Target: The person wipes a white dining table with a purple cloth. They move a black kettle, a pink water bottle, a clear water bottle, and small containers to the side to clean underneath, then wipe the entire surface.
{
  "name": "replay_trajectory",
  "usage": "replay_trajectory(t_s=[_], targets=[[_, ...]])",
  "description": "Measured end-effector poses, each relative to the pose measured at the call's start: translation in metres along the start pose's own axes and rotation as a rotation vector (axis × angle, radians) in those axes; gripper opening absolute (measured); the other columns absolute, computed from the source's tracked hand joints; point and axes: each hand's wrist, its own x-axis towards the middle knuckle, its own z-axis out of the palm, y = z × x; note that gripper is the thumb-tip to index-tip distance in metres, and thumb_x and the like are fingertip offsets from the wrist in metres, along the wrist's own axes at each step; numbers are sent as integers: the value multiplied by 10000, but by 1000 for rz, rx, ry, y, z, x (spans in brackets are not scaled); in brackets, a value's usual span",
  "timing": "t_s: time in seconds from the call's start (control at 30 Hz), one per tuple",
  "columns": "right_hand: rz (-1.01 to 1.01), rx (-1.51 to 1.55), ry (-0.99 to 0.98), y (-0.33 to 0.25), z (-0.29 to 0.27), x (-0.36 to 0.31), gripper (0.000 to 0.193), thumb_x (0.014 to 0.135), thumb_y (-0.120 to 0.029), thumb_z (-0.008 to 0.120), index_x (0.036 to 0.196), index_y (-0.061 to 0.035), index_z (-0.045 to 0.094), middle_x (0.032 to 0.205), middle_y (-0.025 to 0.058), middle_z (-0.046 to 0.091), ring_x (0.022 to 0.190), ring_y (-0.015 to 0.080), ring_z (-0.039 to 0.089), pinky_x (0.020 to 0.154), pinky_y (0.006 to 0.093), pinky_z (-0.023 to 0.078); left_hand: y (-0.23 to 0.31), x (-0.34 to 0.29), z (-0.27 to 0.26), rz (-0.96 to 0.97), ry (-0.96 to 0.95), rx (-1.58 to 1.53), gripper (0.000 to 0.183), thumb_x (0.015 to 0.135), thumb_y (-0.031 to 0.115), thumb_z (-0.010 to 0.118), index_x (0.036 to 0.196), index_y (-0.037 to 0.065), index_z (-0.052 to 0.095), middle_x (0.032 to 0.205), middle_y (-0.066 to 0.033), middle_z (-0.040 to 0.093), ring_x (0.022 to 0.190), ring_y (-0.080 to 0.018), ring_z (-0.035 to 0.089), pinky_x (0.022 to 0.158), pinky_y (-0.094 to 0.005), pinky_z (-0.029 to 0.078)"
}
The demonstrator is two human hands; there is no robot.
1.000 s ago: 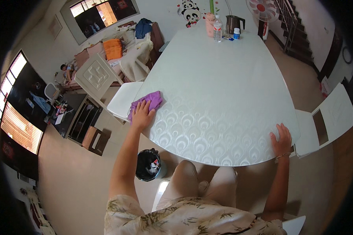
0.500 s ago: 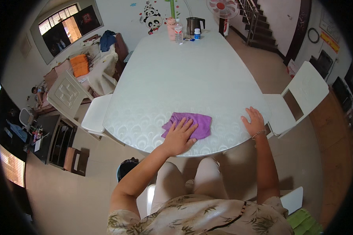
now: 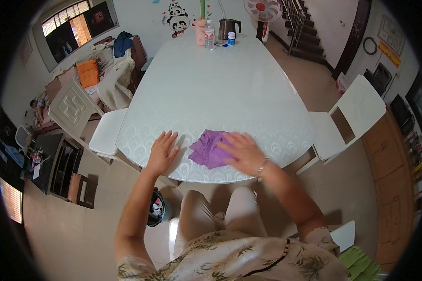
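In the head view, take the purple cloth [image 3: 204, 152] as the middle of the clock. See the cloth lying crumpled on the near end of the table [image 3: 211, 89], close to the round edge. Find the right hand [image 3: 243, 152] at 3 o'clock, fingers spread over that side of the cloth, a bit blurry; cannot tell how hard pressed. Find the left hand [image 3: 162, 153] at 9 o'clock, just beside the cloth, fingers open; cannot tell if resting or lifted. So, hands apart, with no tight grip.

Probably best to lay the whole right palm on the cloth, smooth out the folds, and push softly and evenly. Go slow near the edge, so as not to drop the cloth.

Mind the left hand, nearest thing in the way. Look to 12 o'clock, far off, for a clear bottle [image 3: 209, 41], a pink pot [image 3: 200, 35], a dark kettle [image 3: 228, 29] and a small blue bottle [image 3: 231, 40]. Watch for white chairs [image 3: 330, 133] by the table at 9 and 3 o'clock, and a bin [image 3: 157, 213] at 7 o'clock, lower down.
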Motion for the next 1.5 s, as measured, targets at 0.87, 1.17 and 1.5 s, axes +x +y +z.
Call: replay_trajectory(t_s=[0.87, 1.17, 1.5], targets=[[250, -108, -404, 50, 12, 37, 564, 950, -412, 482, 1486, -312, 336, 1568, 68, 249, 1415, 396, 223, 1111, 648, 124, 21, -11, -3, -51, 223, -108, 230, 799, 135, 703, 997, 22, 668, 1089, -177, 633, 1060, -369, 578, 909, -451, 460], [715, -228, -333, 252, 33, 160, 567, 981, -465, 348, 1515, -299, 258, 1606, 48, 172, 1468, 342, 135, 1169, 554, 143, 21, -13, 8, -235, 300, -245, 117, 846, 144, 675, 886, 34, 661, 856, -141, 659, 757, -333, 648, 661, -398, 524], [521, -127, -386, 103, 40, 149, 604, 956, -520, 370, 1514, -323, 253, 1613, 58, 140, 1461, 384, 127, 1129, 639, 114, 13, -14, 12, -321, 347, -362, 138, 866, 152, 664, 896, 18, 673, 850, -153, 656, 737, -296, 642, 668, -366, 512]])
